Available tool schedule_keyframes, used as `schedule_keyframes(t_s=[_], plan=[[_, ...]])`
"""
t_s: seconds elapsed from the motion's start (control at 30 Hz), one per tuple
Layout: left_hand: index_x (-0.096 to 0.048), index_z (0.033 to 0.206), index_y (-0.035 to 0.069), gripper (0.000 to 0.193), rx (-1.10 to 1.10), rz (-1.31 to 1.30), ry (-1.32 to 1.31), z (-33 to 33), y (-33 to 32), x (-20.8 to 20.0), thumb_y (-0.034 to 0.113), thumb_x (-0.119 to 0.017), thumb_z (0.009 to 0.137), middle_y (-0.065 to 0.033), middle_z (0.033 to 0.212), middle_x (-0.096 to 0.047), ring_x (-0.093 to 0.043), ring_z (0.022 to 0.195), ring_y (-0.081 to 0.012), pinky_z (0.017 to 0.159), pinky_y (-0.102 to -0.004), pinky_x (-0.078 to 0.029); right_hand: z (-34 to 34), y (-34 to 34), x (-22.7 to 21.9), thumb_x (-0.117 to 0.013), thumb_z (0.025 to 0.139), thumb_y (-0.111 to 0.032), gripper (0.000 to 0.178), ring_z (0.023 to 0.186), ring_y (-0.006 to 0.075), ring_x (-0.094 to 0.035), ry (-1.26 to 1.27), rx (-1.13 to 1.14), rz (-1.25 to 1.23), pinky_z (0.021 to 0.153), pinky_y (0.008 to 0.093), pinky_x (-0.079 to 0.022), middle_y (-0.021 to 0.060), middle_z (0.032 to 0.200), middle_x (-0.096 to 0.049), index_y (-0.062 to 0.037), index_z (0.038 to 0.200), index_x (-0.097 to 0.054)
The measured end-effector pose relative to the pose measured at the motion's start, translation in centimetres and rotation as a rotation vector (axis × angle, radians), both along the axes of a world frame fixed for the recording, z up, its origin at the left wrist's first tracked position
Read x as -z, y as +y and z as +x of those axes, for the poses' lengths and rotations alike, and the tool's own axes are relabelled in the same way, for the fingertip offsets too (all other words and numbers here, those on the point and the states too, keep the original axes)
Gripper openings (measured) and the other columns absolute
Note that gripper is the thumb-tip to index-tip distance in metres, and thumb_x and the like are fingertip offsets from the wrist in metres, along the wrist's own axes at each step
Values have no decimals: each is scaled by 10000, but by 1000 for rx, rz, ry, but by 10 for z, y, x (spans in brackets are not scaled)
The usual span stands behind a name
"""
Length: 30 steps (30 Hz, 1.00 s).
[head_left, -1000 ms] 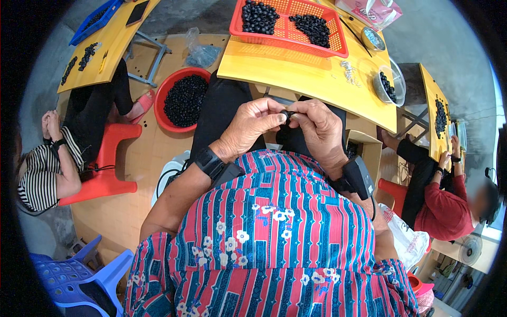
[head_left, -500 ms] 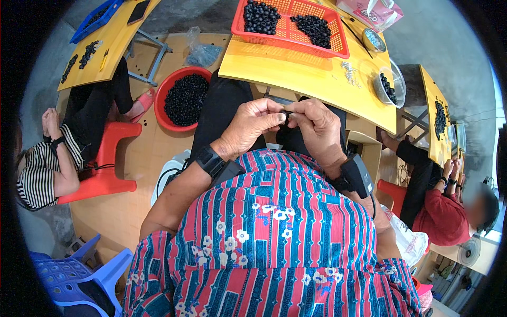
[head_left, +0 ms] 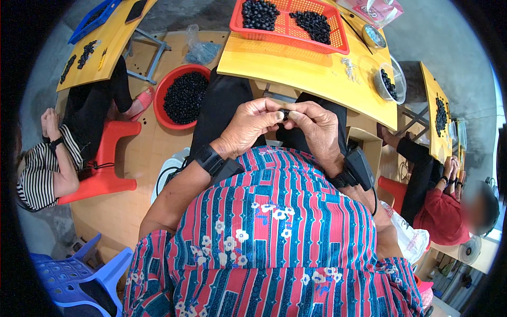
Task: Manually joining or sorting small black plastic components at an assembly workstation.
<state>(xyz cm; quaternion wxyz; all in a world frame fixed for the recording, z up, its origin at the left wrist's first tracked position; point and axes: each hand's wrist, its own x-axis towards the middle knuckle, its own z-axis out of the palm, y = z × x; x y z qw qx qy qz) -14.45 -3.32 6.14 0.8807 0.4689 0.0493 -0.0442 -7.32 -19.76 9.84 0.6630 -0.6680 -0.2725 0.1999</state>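
Observation:
A small round black part [head_left: 285, 113] is pinched between my two hands, over my lap just in front of the table edge. My left hand [head_left: 251, 124] is closed on its left side with thumb and fingers. From the other side, my right hand [head_left: 315, 127] grips it between thumb and forefinger. The fingertips cover much of the part, so its exact kind is hard to make out. Beyond my hands, a red plastic basket [head_left: 296, 37] on the yellow table [head_left: 264, 67] holds two heaps of similar black parts.
A red basin [head_left: 163, 113] full of black parts stands on the floor at left, near a clear bag [head_left: 200, 53]. On the table are small clear pieces [head_left: 349, 70], a clear tub [head_left: 400, 90] and a metal bowl [head_left: 374, 37]. Co-workers sit at both sides.
The black part shows more between my fingertips now. My right thumb and fingers have shifted slightly around it, and the right wrist has turned a little. The left hand stays nearly in place.

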Motion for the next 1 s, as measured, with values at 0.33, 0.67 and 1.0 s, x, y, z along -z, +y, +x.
schedule_keyframes(t_s=[0.33,0.67,1.0], plan=[[-581,1020,21,143,17,-49,27,1,0,5,104,-583,905,-50,925,-624,-609,857,-137,775,-265,-488,3,-1,-2,-586,874,-22,149,705,105,-609,427,14,25,677,241,-525,61,853,-647,35,998,-647],[-611,1005,36,146,25,98,25,0,0,1,113,-618,882,-38,903,-635,-610,842,-122,771,-256,-498,10,-7,2,-592,894,-140,157,691,136,-599,841,-219,190,722,314,-548,61,811,-618,13,924,-612],[-633,977,39,128,-2,267,-92,-1,-3,-10,112,-634,872,0,862,-610,-542,807,-68,760,-231,-453,9,-11,8,-581,907,-256,253,659,128,-571,938,-339,211,744,331,-535,29,768,-590,-5,908,-616]])
